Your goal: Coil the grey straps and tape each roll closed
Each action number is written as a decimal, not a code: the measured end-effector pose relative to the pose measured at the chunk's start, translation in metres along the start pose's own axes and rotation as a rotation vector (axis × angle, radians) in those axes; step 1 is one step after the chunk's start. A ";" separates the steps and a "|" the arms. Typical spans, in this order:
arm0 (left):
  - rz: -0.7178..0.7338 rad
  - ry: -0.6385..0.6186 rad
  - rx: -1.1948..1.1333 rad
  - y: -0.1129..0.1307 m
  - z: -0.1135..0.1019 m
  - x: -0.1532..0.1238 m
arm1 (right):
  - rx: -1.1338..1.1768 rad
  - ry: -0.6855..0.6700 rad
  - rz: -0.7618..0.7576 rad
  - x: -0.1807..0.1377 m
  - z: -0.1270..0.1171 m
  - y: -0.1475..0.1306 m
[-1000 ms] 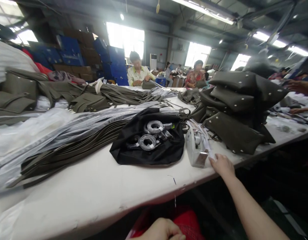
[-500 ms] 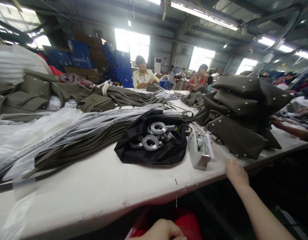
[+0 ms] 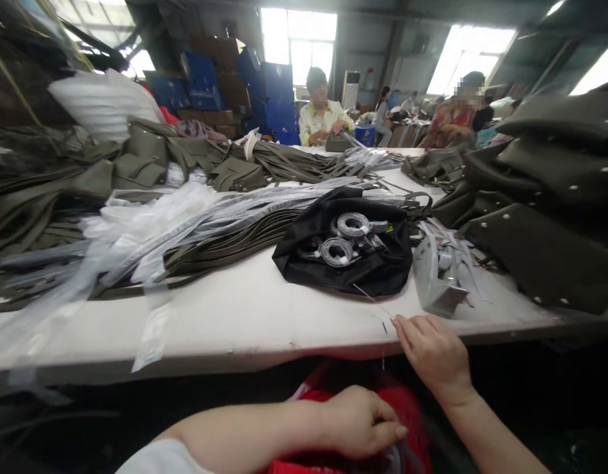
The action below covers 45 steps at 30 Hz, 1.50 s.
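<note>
Your right hand point(image 3: 435, 352) sat at the near edge of the white table point(image 3: 244, 316), fingertips pinched together on a thin thread point(image 3: 370, 297) that ran up and away toward the black cloth bag point(image 3: 346, 266). Below the table edge, your left hand point(image 3: 360, 421) rested in your lap with its fingers curled shut against red fabric point(image 3: 407, 411); whether it gripped that fabric or only lay on it could not be told. Judged from how things lay, the work looked to be at an early stage: the thread was pinched but nothing showed it passed through or tied to anything, and the taped coils point(image 3: 343, 240) inside the black cloth bag lay untouched. The clear tape dispenser point(image 3: 435, 280), just right of the bag, stood apart from both of your hands. Much material waited further off: a long bundle of olive straps point(image 3: 224, 243) under clear plastic sleeves point(image 3: 150, 230) stretched across the table to your left, and a stack of olive bags point(image 3: 545, 197) with metal studs was piled at your right. Across the table, other people point(image 3: 323, 112) were busy with their own pieces, their hands well apart from yours.
</note>
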<state>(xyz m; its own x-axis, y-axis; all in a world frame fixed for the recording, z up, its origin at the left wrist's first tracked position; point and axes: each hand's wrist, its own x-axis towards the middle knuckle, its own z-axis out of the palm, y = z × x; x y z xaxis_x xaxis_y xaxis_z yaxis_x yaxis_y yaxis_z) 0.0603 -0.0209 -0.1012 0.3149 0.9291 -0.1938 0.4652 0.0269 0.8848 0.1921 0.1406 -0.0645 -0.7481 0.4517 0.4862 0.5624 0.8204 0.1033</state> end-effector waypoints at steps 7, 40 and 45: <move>-0.020 0.019 0.012 -0.007 0.000 -0.005 | 0.080 -0.065 -0.171 0.007 0.044 -0.038; -0.116 -0.037 -0.104 -0.001 -0.012 -0.008 | 0.563 -0.087 0.349 -0.004 -0.018 -0.008; -0.119 -0.067 -0.113 0.003 -0.008 -0.006 | 0.649 -0.045 0.508 -0.019 -0.013 -0.006</move>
<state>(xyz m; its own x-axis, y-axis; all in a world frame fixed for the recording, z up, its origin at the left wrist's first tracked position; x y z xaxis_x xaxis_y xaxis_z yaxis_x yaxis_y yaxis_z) 0.0526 -0.0234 -0.0942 0.3197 0.8903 -0.3242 0.4078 0.1796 0.8952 0.2076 0.1225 -0.0626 -0.4785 0.8247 0.3015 0.5312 0.5453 -0.6485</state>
